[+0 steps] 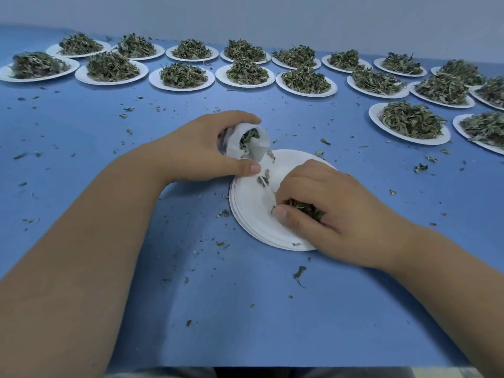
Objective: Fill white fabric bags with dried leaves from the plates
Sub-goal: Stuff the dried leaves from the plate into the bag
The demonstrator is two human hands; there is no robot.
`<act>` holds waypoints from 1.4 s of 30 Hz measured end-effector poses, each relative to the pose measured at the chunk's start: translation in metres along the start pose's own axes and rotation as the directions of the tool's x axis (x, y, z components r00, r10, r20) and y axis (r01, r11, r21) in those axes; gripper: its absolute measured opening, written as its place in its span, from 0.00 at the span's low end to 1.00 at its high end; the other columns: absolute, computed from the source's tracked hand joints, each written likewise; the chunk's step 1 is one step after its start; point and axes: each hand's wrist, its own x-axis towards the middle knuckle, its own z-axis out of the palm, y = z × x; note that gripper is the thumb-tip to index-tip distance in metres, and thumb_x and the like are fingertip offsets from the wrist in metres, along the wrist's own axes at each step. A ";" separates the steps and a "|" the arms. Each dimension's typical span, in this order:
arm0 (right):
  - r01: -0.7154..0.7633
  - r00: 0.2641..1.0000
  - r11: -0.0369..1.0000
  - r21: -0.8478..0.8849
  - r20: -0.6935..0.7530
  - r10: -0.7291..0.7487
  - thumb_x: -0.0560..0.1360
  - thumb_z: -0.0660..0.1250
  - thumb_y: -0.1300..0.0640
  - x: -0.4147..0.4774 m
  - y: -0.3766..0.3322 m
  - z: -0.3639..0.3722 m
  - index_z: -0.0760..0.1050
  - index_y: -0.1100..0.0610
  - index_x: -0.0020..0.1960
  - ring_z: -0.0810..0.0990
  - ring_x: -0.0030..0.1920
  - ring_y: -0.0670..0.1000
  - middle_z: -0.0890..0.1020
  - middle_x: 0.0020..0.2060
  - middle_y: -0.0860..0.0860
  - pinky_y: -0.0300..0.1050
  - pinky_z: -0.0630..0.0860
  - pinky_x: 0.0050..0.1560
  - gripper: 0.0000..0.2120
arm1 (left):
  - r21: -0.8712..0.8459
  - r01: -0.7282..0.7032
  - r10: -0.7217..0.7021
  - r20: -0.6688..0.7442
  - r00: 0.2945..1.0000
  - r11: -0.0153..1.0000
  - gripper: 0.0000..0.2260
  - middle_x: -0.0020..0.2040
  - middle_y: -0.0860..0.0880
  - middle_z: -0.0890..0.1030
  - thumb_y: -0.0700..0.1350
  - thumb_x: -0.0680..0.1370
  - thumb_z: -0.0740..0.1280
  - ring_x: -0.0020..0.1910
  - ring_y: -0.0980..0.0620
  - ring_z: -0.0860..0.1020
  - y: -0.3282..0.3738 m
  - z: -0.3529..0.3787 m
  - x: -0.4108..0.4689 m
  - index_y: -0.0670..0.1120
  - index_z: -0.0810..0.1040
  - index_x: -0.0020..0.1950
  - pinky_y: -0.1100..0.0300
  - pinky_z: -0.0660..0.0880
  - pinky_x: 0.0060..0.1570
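Note:
My left hand grips a small white fabric bag, its mouth turned toward the right, with dried leaves showing inside. Just below it lies a stack of white paper plates with a few loose leaves on top. My right hand rests on that stack, fingers curled round a clump of dried leaves that it gathers against the plate. The bag's mouth hangs over the far left rim of the stack, a short way from my right hand.
Several white plates heaped with dried leaves stand in two rows along the far side of the blue table, such as one, and more crowd the right edge, such as one. Leaf crumbs lie scattered over the table.

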 end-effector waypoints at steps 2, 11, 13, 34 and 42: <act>-0.035 0.999 0.998 0.061 -0.034 0.037 0.82 0.64 0.53 -0.001 0.000 0.001 0.78 0.52 0.52 0.77 0.46 0.49 0.80 0.42 0.45 0.46 0.74 0.48 0.05 | -0.020 -0.013 0.012 -0.056 0.998 1.000 0.24 0.55 0.65 0.80 0.63 0.67 0.78 0.54 0.66 0.78 -0.002 0.002 0.002 0.64 0.77 0.61 0.59 0.75 0.55; -0.218 0.960 0.917 0.334 -0.098 0.264 0.80 0.69 0.51 0.006 0.002 -0.006 0.73 0.41 0.63 0.78 0.35 0.49 0.83 0.39 0.43 0.32 0.71 0.37 0.13 | -0.054 -0.070 0.063 -0.112 0.992 0.996 0.30 0.54 0.66 0.80 0.70 0.59 0.78 0.52 0.66 0.78 0.000 0.006 0.001 0.63 0.77 0.58 0.75 0.73 0.46; -0.252 0.938 0.897 0.362 -0.135 0.318 0.80 0.69 0.51 0.011 0.003 -0.009 0.73 0.41 0.60 0.79 0.35 0.46 0.84 0.38 0.42 0.30 0.70 0.37 0.11 | -0.047 -0.032 0.024 -0.159 0.987 0.998 0.29 0.51 0.61 0.82 0.69 0.58 0.79 0.50 0.60 0.80 -0.004 0.007 0.005 0.60 0.79 0.55 0.65 0.78 0.48; -0.350 0.733 0.769 0.534 -0.355 0.580 0.79 0.63 0.48 0.095 -0.001 -0.022 0.67 0.51 0.41 0.70 0.33 0.47 0.71 0.31 0.44 0.51 0.73 0.38 0.11 | 0.215 0.085 0.028 -0.475 0.880 0.973 0.20 0.37 0.54 0.78 0.69 0.67 0.67 0.38 0.56 0.77 0.024 0.022 0.004 0.54 0.74 0.45 0.50 0.77 0.38; -0.487 0.669 0.424 0.763 0.014 0.743 0.67 0.56 0.59 0.093 -0.006 -0.018 0.74 0.52 0.32 0.72 0.38 0.56 0.77 0.33 0.54 0.53 0.69 0.37 0.10 | 0.446 0.129 0.068 -0.399 0.915 0.886 0.13 0.39 0.52 0.73 0.55 0.72 0.69 0.39 0.46 0.73 0.032 0.025 0.003 0.51 0.70 0.49 0.52 0.68 0.40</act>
